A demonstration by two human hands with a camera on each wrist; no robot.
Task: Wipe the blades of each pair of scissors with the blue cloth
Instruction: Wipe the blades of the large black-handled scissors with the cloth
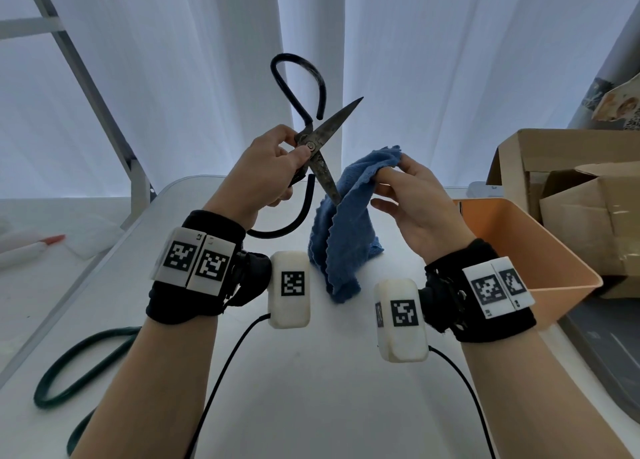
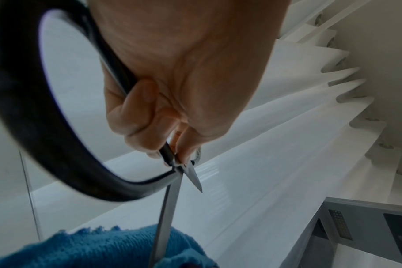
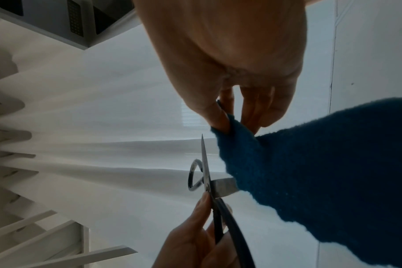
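Note:
My left hand (image 1: 277,167) grips a pair of black-handled scissors (image 1: 313,147) near the pivot, above the table. The blades stand apart: one points up and right, the other points down, its tip against the blue cloth (image 1: 343,223). My right hand (image 1: 408,195) pinches the cloth's upper edge between thumb and fingers, and the rest hangs to the tabletop. In the left wrist view the scissors (image 2: 170,208) run from my left hand (image 2: 172,90) down into the cloth (image 2: 92,250). In the right wrist view my right hand (image 3: 236,101) pinches the cloth (image 3: 310,181) beside the scissors (image 3: 207,181).
A second pair of scissors with green handles (image 1: 76,365) lies at the table's near left. An orange bin (image 1: 540,250) stands at the right, with cardboard boxes (image 1: 571,188) behind it. White curtains hang beyond the white table (image 1: 311,372).

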